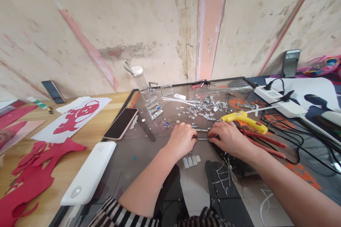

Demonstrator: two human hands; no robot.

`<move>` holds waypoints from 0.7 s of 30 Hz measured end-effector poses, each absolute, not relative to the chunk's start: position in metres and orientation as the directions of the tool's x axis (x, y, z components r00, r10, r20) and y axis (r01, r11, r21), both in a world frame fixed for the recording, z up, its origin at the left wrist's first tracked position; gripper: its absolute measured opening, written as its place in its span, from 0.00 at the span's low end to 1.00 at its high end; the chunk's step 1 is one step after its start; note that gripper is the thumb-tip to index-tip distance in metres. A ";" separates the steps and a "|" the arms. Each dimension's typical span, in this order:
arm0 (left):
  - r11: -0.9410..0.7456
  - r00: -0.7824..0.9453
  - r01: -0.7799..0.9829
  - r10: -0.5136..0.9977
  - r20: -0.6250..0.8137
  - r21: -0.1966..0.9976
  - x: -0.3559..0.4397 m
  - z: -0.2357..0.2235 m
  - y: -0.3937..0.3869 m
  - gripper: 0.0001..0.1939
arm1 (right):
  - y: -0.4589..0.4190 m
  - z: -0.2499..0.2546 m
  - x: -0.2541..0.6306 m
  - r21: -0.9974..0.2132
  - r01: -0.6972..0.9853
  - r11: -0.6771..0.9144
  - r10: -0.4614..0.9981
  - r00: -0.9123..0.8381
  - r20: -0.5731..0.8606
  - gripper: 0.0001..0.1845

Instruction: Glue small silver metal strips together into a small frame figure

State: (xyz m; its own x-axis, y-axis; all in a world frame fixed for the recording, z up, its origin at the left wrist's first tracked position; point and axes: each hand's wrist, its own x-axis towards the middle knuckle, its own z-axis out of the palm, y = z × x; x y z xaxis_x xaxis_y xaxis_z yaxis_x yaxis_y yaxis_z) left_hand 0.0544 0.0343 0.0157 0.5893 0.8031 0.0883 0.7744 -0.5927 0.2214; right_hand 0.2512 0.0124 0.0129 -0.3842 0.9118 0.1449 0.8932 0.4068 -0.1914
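Observation:
My left hand (pixel 181 138) and my right hand (pixel 229 137) face each other low over the dark tabletop. Both have their fingers pinched on the two ends of a thin, wire-like metal piece (pixel 202 135), whose exact kind I cannot make out. Just in front of them, several flat grey metal pieces (pixel 191 161) lie side by side. Behind my hands spreads a heap of small silvery metal scraps (pixel 210 105). A yellow glue gun (pixel 241 117) rests right beyond my right hand, with red-handled pliers (pixel 269 144) beside it.
A phone (pixel 121 123) and a white power bank (pixel 89 173) lie left. Red paper cut-outs (pixel 39 173) cover the wooden table. A clear bottle (pixel 140 78) stands near the wall. To the right are a power strip (pixel 279 101), black cables and loose wire bits (pixel 226 174).

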 end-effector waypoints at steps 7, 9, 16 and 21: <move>-0.602 0.597 0.768 0.796 0.097 0.219 0.055 0.015 0.034 0.05 | 0.014 0.010 0.250 -0.179 0.890 0.420 0.905 -0.396 0.155 0.05; -0.605 0.600 0.766 0.794 0.097 0.220 0.055 0.015 0.034 0.05 | 0.015 0.009 0.251 -0.180 0.884 0.431 0.900 -0.406 0.160 0.05; -0.611 0.607 0.763 0.790 0.093 0.211 0.056 0.015 0.033 0.06 | 0.016 0.010 0.250 -0.194 0.888 0.418 0.907 -0.397 0.138 0.06; -0.604 0.600 0.766 0.795 0.094 0.223 0.055 0.016 0.034 0.05 | 0.015 0.011 0.250 -0.187 0.890 0.415 0.909 -0.398 0.125 0.06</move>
State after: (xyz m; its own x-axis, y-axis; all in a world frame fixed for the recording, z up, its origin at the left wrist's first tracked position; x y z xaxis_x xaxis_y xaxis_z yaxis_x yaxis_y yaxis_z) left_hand 0.0546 0.0336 0.0160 0.5996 0.7948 0.0938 0.7655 -0.6037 0.2226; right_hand 0.2503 0.0146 0.0112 -0.3976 0.9089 0.1253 0.8903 0.4152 -0.1870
